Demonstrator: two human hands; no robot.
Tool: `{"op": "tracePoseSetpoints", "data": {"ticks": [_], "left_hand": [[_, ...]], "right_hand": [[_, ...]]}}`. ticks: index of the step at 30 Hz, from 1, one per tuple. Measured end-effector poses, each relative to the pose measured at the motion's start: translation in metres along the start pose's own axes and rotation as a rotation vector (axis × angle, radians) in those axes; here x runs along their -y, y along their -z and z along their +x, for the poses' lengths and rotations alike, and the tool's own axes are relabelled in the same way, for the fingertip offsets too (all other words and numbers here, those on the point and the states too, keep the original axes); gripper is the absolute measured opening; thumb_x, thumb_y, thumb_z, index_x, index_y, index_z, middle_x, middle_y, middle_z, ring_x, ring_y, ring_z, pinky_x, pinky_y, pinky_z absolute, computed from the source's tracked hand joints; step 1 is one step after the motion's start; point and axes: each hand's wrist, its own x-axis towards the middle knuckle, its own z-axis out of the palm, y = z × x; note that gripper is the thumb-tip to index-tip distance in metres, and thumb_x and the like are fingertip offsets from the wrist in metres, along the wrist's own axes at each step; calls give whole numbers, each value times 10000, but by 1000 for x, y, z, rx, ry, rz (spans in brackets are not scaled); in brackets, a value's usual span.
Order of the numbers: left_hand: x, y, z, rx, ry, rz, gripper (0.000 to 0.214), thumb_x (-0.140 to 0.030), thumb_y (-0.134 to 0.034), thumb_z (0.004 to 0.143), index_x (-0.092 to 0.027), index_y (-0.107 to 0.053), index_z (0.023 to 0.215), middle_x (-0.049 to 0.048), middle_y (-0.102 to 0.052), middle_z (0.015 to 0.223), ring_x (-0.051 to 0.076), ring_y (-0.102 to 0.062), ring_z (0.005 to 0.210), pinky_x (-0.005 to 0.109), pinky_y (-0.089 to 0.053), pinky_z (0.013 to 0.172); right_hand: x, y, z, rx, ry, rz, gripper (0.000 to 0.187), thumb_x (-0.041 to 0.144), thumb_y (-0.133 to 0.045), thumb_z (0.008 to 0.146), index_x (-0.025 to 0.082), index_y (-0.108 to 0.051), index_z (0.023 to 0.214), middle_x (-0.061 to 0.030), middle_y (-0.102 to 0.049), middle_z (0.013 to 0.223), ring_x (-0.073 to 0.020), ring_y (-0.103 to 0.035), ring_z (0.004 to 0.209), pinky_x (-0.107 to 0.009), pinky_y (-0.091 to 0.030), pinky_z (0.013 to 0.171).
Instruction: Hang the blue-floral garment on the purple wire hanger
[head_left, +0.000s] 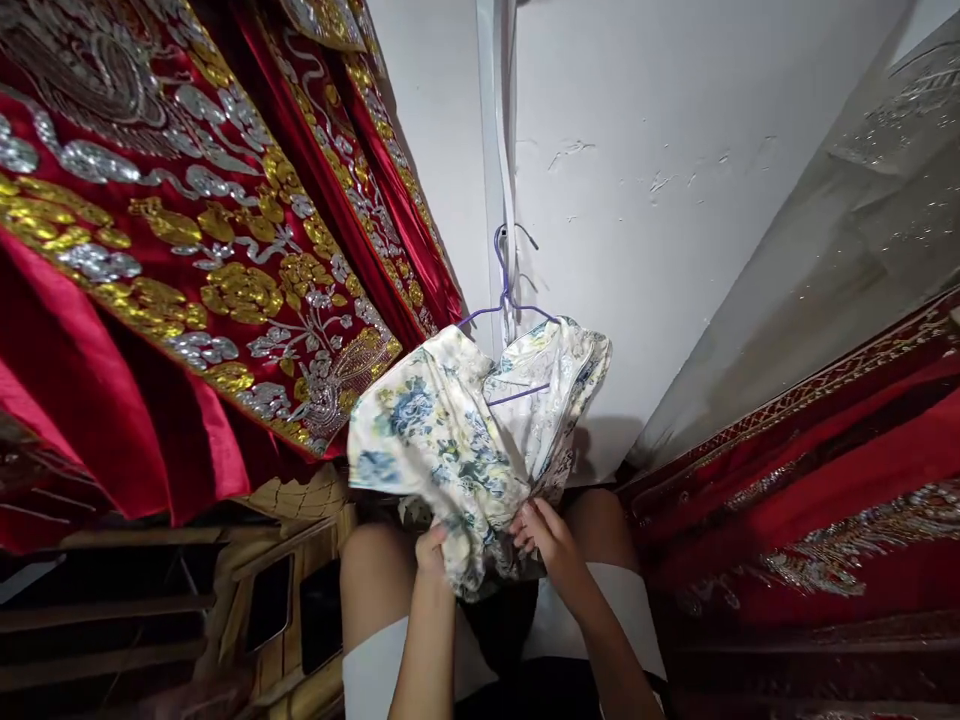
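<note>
A short-sleeved floral blouse [457, 420], white with blue and green flowers, hangs on a purple hanger [504, 290]. The hanger's hook is caught on a hook at a pale vertical strip on the wall. The blouse's front lies open at the neck, showing its white inside and the hanger's lower bar. Low on its left side, my left hand [431, 550] grips the fabric near the hem; some of the fingers are hidden. My right hand [538, 530] pinches the front edge lower down, fingers curled on the cloth.
Red embroidered cloth [247, 270] with gold and silver sequins hangs at left. More red trimmed fabric [840, 480] is at right, below a clear plastic sheet [847, 220]. Bamboo furniture [277, 600] stands at lower left, with dark phone-like slabs on it. The white wall [637, 130] is ahead.
</note>
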Motion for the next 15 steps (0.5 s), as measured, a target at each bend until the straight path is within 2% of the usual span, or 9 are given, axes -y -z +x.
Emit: {"op": "tracePoseSetpoints", "data": {"ticks": [2, 4, 7, 10, 13, 15], "left_hand": [[7, -4, -3, -30, 58, -148, 599, -492, -846, 663, -251, -691, 1190, 94, -764, 985, 381, -715, 1054, 517, -591, 872], [11, -7, -7, -79, 109, -301, 712, -399, -862, 543, -229, -680, 1210, 89, -777, 932, 382, -733, 1024, 493, -590, 893], [10, -11, -14, -129, 154, -374, 751, -330, -834, 518, -222, -658, 1240, 84, -783, 935, 357, -742, 1005, 460, -590, 893], [0, -11, -23, -90, 179, -398, 741, -307, -832, 509, -222, -666, 1226, 88, -786, 954, 365, -737, 1024, 465, -586, 906], [-14, -4, -32, -79, 179, -415, 702, -281, -844, 501, -218, -683, 1181, 91, -785, 986, 375, -724, 1062, 466, -577, 934], [-22, 5, -34, -140, 167, -399, 656, -290, -856, 511, -210, -687, 1139, 94, -780, 1004, 378, -714, 1081, 463, -569, 947]], "right_hand": [[2, -3, 0, -14, 16, 7, 522, 740, -581, 852, 227, -639, 777, -60, -695, 746, -222, -640, 661, -338, -482, 622], [7, -3, 1, -20, 31, 4, 510, 725, -629, 822, 227, -619, 717, -51, -670, 683, -214, -623, 634, -329, -476, 608], [14, -1, 1, -69, 32, 17, 488, 677, -707, 757, 220, -584, 640, -33, -629, 603, -192, -580, 584, -309, -455, 567], [18, -5, 1, -118, 38, 17, 450, 635, -725, 727, 220, -574, 642, -14, -600, 581, -181, -556, 566, -298, -434, 539], [20, -15, -2, -115, 62, 20, 377, 576, -713, 739, 229, -582, 673, 2, -583, 573, -180, -544, 560, -300, -430, 545], [21, -20, -6, -92, 72, 51, 336, 523, -688, 776, 231, -572, 658, 2, -579, 568, -173, -534, 564, -295, -427, 556]]}}
